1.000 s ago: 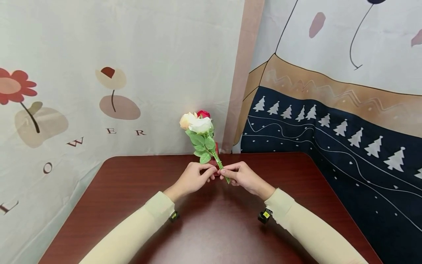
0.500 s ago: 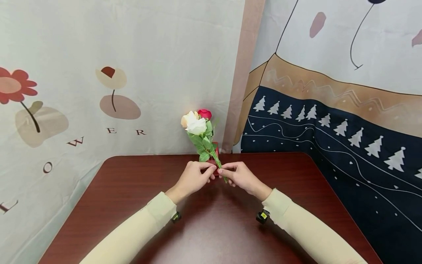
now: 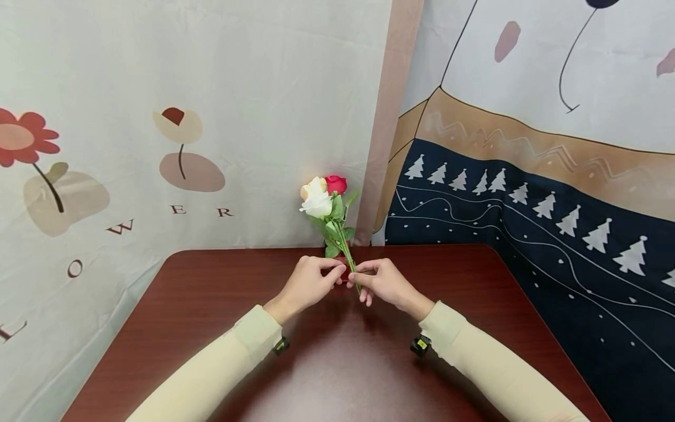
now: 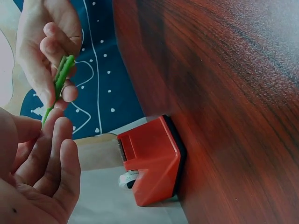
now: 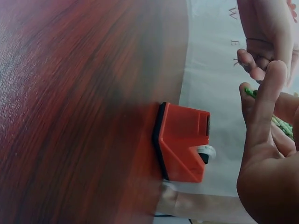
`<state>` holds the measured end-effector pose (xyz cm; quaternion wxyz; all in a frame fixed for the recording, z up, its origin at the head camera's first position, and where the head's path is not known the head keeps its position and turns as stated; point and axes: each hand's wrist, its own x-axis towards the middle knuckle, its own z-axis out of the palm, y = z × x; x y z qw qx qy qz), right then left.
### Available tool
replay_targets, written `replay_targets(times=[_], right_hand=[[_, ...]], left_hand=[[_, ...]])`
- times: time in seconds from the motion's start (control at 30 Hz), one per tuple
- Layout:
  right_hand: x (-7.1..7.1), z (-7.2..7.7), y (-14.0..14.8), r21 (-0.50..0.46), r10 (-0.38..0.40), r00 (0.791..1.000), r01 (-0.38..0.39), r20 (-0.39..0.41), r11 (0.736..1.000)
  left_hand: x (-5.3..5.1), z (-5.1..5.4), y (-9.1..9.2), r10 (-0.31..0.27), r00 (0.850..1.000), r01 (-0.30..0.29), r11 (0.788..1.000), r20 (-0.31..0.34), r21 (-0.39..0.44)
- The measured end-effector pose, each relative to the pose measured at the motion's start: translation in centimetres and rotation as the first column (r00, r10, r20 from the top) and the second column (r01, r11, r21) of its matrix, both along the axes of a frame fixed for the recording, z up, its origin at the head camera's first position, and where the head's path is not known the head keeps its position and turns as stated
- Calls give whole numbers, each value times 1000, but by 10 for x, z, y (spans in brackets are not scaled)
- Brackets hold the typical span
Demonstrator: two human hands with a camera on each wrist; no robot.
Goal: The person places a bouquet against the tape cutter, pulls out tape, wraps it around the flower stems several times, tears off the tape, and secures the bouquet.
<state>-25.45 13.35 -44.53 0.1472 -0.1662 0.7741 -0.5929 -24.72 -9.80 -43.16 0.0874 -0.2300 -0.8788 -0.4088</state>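
Observation:
A small bunch of roses, with red [image 3: 336, 184], white [image 3: 316, 204] and peach blooms, leans up and left above the table. My right hand [image 3: 389, 284] pinches its green stems [image 3: 345, 253] between thumb and forefinger, the lower fingers hanging beneath. Close against the stems' left side, my left hand [image 3: 304, 288] has thumb and forefinger pinched together; what lies between them is too small to see. In the left wrist view the cut stem ends [image 4: 60, 77] stick out by the right hand's fingers. A red tape dispenser [image 4: 152, 161] stands beyond both hands.
The dark red-brown table [image 3: 337, 363] spreads under both forearms. Its far edge meets a pale printed cloth [image 3: 274, 117], and a navy cloth with white trees [image 3: 474, 223] hangs at the right. The dispenser carries a tape roll [image 5: 205, 153].
The bunch has turned in my right hand: its blooms have shifted right and the red one shows more fully. My right lower fingers have dropped. The left hand has barely moved.

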Motion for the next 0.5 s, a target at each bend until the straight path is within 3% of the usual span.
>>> replay_targets(times=[0.17,0.5], right_hand=[[-1,-3,0,7,-4,1000,4,-18,1000],[1,-2,0,-45,-8,1000,9,25,999]], left_hand=[[0,2,1,-11,1000,11,1000,-9,-17],[1,1,1,-13,1000,12,1000,-23,-11]])
